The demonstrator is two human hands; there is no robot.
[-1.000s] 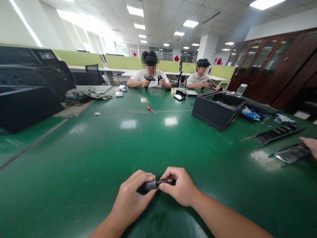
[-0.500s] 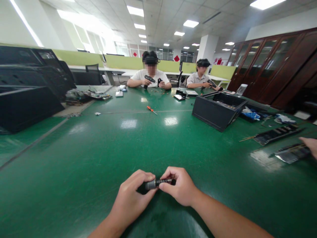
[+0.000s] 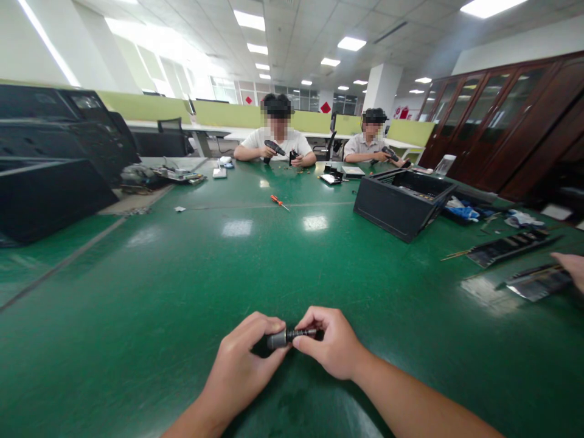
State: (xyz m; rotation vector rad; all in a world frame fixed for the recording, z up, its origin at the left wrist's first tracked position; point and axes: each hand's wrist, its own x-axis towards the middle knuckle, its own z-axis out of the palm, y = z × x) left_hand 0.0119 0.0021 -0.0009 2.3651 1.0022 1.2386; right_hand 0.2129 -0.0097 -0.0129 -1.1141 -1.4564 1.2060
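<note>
Low in the middle of the view, a small dark cylindrical part (image 3: 277,339) lies sideways between my two hands, just over the green table (image 3: 219,274). Its thick grey end is pinched between the thumb and fingers of my left hand (image 3: 249,359). From that end a thinner, ridged shaft (image 3: 303,333) runs to the right, and the thumb and fingers of my right hand (image 3: 331,344) are closed on it. The shaft's far tip is partly hidden by my right fingers.
An orange screwdriver (image 3: 279,202) lies mid-table. A black computer case (image 3: 387,204) stands right of it, and dark cases (image 3: 50,194) stand at the left. Metal parts (image 3: 511,248) and another person's hand (image 3: 572,267) are at the right. Two people sit opposite, holding power drills (image 3: 274,147).
My hands and the part between them look the same. Across the table, the person in the middle has tipped their head further down.
</note>
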